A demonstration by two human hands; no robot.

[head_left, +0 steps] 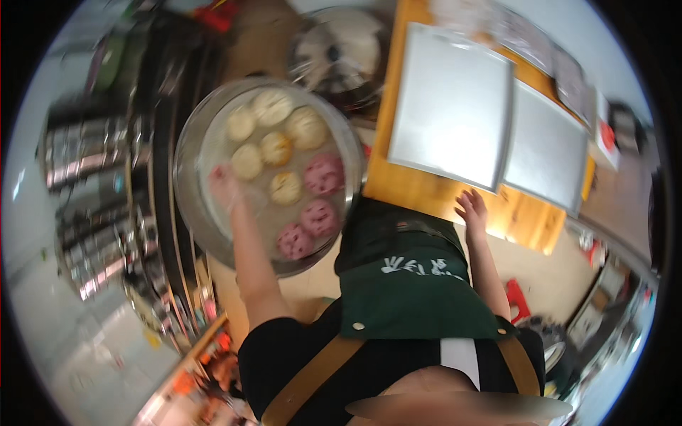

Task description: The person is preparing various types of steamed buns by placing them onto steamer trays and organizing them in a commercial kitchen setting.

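Nine round buns (285,188), six pale and three pink, sit from ten to five o'clock in a round metal pan (190,192). They look light, soft and easily dented; cupping low around the sides should suit. At the pan's nine o'clock, the left hand (223,186) is too blurred to judge its grip. Toward three o'clock, the right hand (472,210), loosely open and empty, is by the worktop (522,224).
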